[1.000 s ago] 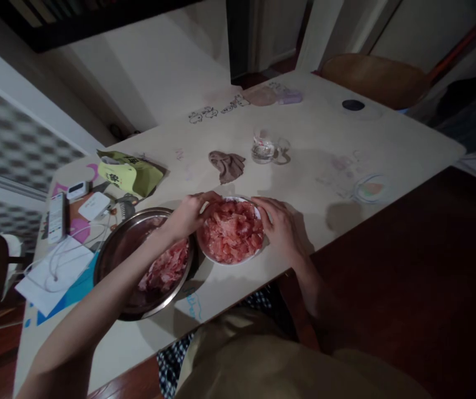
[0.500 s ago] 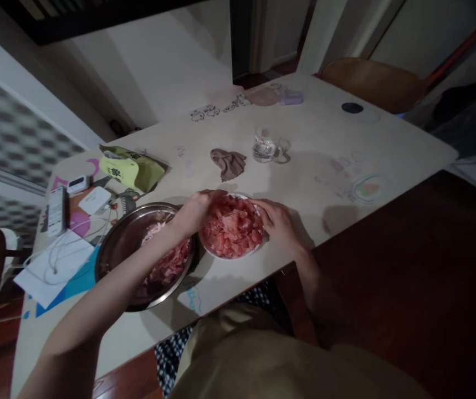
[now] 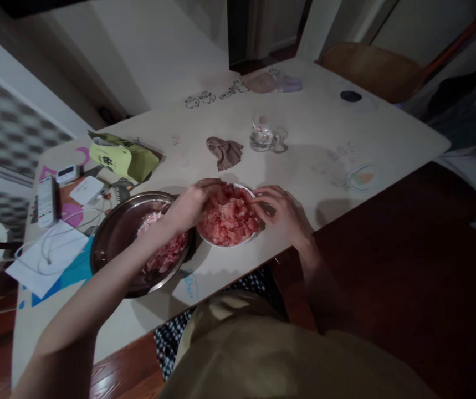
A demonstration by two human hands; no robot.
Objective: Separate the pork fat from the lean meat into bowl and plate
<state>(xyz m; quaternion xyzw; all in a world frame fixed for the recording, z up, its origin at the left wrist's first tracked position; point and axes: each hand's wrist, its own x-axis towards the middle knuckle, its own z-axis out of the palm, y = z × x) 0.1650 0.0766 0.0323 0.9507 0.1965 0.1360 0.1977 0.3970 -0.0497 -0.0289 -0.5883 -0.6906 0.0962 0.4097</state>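
A white plate (image 3: 220,244) heaped with pinkish-red raw meat slices (image 3: 233,220) stands near the table's front edge. Over its left side my left hand (image 3: 198,202) is closed, with curled fingers on the meat and the fingertips partly hidden. At the right rim my right hand (image 3: 277,209) pinches at the edge of the heap, thumb and fingers brought together around a gap. Left of the plate, under my left forearm, is a wide steel bowl (image 3: 115,221) holding more raw meat (image 3: 169,252), paler and streaked with fat, on its right side.
Behind the plate lie a crumpled brown cloth (image 3: 224,152) and a glass mug (image 3: 262,136) of clear liquid. To the left are a yellow-green bag (image 3: 123,158), a white remote (image 3: 47,200), a white box-shaped device (image 3: 87,190) with a cable, and white paper (image 3: 49,260).
My right hand has lifted from along the plate's rim and drawn its thumb and fingers into a pinch. My left hand has shifted slightly over the meat. The camera view has tilted down a little.
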